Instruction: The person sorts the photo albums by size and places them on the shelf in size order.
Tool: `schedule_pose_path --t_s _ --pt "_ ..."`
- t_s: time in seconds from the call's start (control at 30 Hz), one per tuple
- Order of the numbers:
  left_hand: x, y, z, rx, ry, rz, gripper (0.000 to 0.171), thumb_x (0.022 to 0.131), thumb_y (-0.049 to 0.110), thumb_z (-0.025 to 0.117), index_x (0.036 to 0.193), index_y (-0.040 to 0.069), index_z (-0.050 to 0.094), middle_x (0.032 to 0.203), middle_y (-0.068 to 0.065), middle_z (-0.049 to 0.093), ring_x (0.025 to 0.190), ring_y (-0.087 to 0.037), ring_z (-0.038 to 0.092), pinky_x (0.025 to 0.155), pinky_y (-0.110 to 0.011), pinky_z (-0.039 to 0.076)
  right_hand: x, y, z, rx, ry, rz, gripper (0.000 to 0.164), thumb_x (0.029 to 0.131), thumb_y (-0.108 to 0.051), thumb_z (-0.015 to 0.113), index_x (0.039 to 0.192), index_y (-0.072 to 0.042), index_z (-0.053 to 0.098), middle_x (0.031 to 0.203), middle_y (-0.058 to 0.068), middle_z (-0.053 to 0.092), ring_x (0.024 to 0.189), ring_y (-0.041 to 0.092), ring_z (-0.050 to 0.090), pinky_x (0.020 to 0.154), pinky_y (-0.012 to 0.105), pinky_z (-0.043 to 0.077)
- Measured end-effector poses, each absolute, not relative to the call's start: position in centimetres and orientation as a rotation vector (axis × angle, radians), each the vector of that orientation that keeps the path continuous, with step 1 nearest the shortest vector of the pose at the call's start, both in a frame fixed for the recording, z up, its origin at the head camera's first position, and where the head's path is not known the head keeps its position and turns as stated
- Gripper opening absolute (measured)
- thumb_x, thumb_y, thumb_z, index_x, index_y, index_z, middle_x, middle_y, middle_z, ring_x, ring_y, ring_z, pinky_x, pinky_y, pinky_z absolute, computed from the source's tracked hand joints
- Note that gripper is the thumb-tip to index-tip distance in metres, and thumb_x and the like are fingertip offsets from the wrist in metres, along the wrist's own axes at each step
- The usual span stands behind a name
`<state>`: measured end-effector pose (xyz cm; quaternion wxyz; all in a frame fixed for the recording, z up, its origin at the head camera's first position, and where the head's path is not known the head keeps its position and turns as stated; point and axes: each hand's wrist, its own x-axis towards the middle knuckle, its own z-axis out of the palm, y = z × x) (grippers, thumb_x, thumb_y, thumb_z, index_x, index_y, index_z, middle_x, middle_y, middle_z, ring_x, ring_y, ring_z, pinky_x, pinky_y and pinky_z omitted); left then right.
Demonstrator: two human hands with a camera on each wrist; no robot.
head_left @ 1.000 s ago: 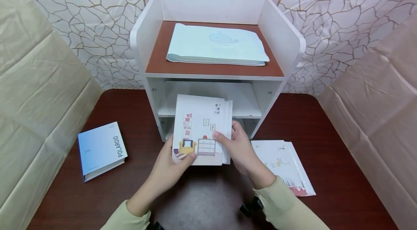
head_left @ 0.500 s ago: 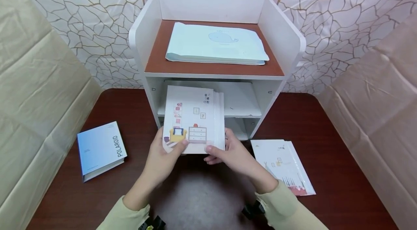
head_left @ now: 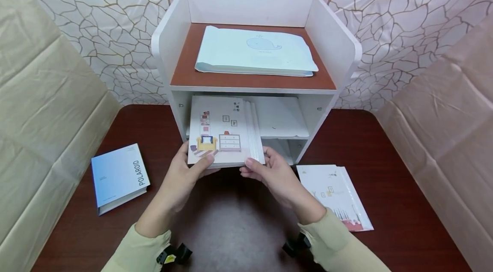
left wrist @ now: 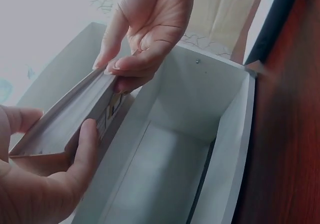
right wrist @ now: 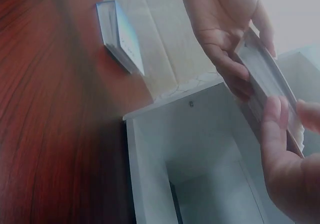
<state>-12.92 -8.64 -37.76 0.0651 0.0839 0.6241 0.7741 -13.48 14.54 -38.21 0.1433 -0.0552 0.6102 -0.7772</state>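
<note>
Both hands hold a stack of white notebooks (head_left: 219,135), its cover printed with a yellow armchair and a chest of drawers. My left hand (head_left: 186,173) grips the near left corner, thumb on top and fingers beneath. At the near right corner my right hand (head_left: 279,180) pinches the stack, its thumb at the edge. The far end of the stack reaches into the middle compartment of a white shelf unit (head_left: 323,109), over the left part of the shelf board (head_left: 281,118). In the left wrist view the page edges (left wrist: 65,116) show between the two hands.
A blue POLAROID book (head_left: 119,177) lies on the dark red table (head_left: 404,169) at left. More white notebooks (head_left: 331,195) lie at right beside my forearm. A pale blue whale-print pouch (head_left: 254,51) rests on the unit's brown top.
Both hands have carried the notebook stack forward and to the left, from in front of the shelf unit into its middle opening. The right thumb has shifted down to the stack's near corner.
</note>
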Motion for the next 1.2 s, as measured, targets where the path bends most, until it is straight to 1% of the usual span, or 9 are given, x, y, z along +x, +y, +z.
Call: schedule_pose_path --t_s 0.17,0.3,0.37,0.47,0.57,0.77,1.0,1.1,1.2 --pt "-13.2 -8.9 -37.8 0.253 1.686 2.438 0.061 0.094 0.011 0.064 0.144 0.002 0.031 0.138 -0.018 0.048 0.116 -0.029 0.057 0.092 -0.041 0.049 -13.7 14.1 -38.0 -0.134 1.779 -2.256 0.043 0.095 -0.008 0.063 0.129 0.005 0.040 0.110 0.024 0.061 0.093 0.029 0.066 0.089 0.041 0.052" --pt "-13.5 -8.9 -37.9 0.208 1.595 2.477 0.062 0.094 0.014 0.065 0.144 0.000 0.032 0.139 -0.019 0.047 0.120 -0.028 0.055 0.093 -0.040 0.048 -13.9 13.7 -37.9 -0.113 1.785 -2.286 0.039 0.095 -0.007 0.061 0.128 0.005 0.043 0.109 0.024 0.061 0.095 0.033 0.066 0.089 0.041 0.051" --pt "-13.7 -8.9 -38.0 0.198 1.552 2.488 0.062 0.094 0.015 0.065 0.144 -0.001 0.032 0.140 -0.019 0.046 0.121 -0.028 0.054 0.094 -0.041 0.047 -14.1 13.5 -37.8 -0.108 1.784 -2.299 0.038 0.095 -0.006 0.061 0.127 0.006 0.044 0.107 0.024 0.062 0.093 0.032 0.066 0.089 0.041 0.052" --pt "-14.1 -8.9 -38.1 0.197 1.499 2.504 0.061 0.095 0.016 0.063 0.144 -0.002 0.031 0.141 -0.020 0.045 0.121 -0.029 0.054 0.094 -0.043 0.046 -14.4 13.3 -37.8 -0.103 1.792 -2.305 0.036 0.096 -0.006 0.059 0.127 0.007 0.045 0.106 0.022 0.064 0.088 0.026 0.068 0.087 0.041 0.052" --pt "-14.4 -8.9 -38.2 0.188 1.464 2.522 0.059 0.097 0.017 0.062 0.143 -0.004 0.032 0.140 -0.022 0.046 0.119 -0.029 0.055 0.095 -0.045 0.046 -14.7 13.0 -37.7 -0.099 1.803 -2.304 0.035 0.097 -0.007 0.058 0.126 0.008 0.045 0.105 0.023 0.064 0.085 0.024 0.068 0.087 0.040 0.053" --pt "-15.1 -8.8 -38.3 0.138 1.484 2.532 0.057 0.098 0.022 0.060 0.141 -0.006 0.035 0.135 -0.025 0.049 0.114 -0.028 0.059 0.095 -0.047 0.045 -15.3 12.6 -37.6 -0.084 1.839 -2.287 0.032 0.097 -0.008 0.058 0.123 0.008 0.047 0.105 0.026 0.063 0.085 0.024 0.068 0.086 0.040 0.053" --pt "-15.7 -8.6 -38.4 0.080 1.551 2.545 0.061 0.096 0.031 0.062 0.140 -0.003 0.038 0.131 -0.024 0.052 0.109 -0.029 0.062 0.092 -0.042 0.049 -15.9 12.1 -37.7 -0.075 1.875 -2.297 0.027 0.097 -0.013 0.059 0.114 0.008 0.053 0.095 0.021 0.067 0.079 0.021 0.069 0.081 0.041 0.055" --pt "-16.0 -8.6 -38.5 0.049 1.583 2.548 0.061 0.095 0.034 0.063 0.138 -0.004 0.041 0.127 -0.024 0.056 0.105 -0.031 0.064 0.090 -0.041 0.050 -16.2 11.9 -37.9 -0.061 1.895 -2.300 0.028 0.097 -0.017 0.061 0.109 0.007 0.056 0.092 0.021 0.069 0.076 0.021 0.069 0.077 0.041 0.056" --pt "-16.4 -8.5 -38.6 0.015 1.617 2.555 0.061 0.094 0.036 0.064 0.134 -0.006 0.044 0.118 -0.024 0.061 0.102 -0.032 0.066 0.089 -0.042 0.050 -16.5 11.7 -38.0 -0.034 1.924 -2.297 0.031 0.096 -0.021 0.063 0.107 0.008 0.058 0.091 0.025 0.068 0.072 0.020 0.069 0.073 0.040 0.057"
